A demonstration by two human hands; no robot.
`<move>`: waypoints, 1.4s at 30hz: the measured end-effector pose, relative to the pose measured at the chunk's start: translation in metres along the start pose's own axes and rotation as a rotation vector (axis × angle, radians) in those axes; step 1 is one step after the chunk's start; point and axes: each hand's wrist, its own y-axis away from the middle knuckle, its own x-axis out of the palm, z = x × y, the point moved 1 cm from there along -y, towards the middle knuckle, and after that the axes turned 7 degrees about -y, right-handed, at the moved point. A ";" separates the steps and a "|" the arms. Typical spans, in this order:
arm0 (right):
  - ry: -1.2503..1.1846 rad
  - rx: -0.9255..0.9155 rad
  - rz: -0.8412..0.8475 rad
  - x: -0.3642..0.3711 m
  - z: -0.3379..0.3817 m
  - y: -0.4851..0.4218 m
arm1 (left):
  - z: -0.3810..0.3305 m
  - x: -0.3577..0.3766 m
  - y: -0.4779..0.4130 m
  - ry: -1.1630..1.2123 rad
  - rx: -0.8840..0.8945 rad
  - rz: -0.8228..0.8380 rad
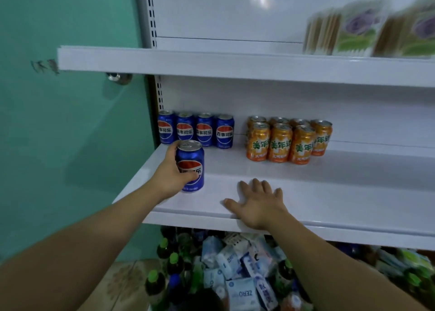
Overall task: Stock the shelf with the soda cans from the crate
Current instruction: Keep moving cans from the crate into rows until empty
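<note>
The blue Pepsi can (190, 167) stands upright near the front left part of the white middle shelf (329, 193). The left hand (171, 172) is closed around it from the left side, with the thumb across the red and white logo and the fingers behind the can. Whether the bottom of the can touches the shelf surface or is a little above it, I cannot tell.

Behind this can, against the back panel, a row of four blue Pepsi cans (196, 130) stands upright, side by side, with the labels to the front. To the right of this row, after a gap, there is a group of orange Mirinda cans (288, 141); three stand in front, others are behind them, and one more is at the right end.

The right hand (256, 205) is open and flat, palm down, with the fingers spread. It rests on the front edge of the same shelf, to the right of the held can and well apart from it, and it holds nothing.

Above, an upper shelf (211, 63) carries blurred packages with a purple and green picture (367, 30) at its right end. Below the middle shelf lies a pile of goods: dark bottles with green caps (164, 263) and white and blue packets (242, 292). At the left of the shelving is a green wall (58, 146).
</note>
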 end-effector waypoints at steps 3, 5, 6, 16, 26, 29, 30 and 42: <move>-0.009 0.030 0.025 -0.003 0.004 -0.002 | 0.005 0.005 0.000 0.015 0.034 -0.002; -0.044 0.096 0.064 -0.005 0.014 -0.006 | 0.007 0.007 -0.002 0.012 0.045 -0.008; -0.056 0.122 0.080 -0.005 0.020 -0.008 | 0.008 0.007 -0.005 0.010 0.045 -0.010; -0.005 0.063 0.022 0.006 0.029 -0.016 | 0.033 -0.027 -0.048 0.054 0.011 -0.105; -0.009 0.066 0.009 0.007 0.028 -0.016 | 0.051 -0.034 -0.105 0.128 -0.056 -0.247; -0.009 0.067 0.010 0.007 0.029 -0.016 | 0.056 -0.036 -0.113 0.056 -0.039 -0.264; -0.008 0.067 0.010 0.007 0.029 -0.016 | 0.057 -0.037 -0.116 0.055 -0.028 -0.262; -0.019 0.062 -0.003 0.008 0.029 -0.017 | 0.075 -0.042 -0.145 -0.035 -0.019 -0.280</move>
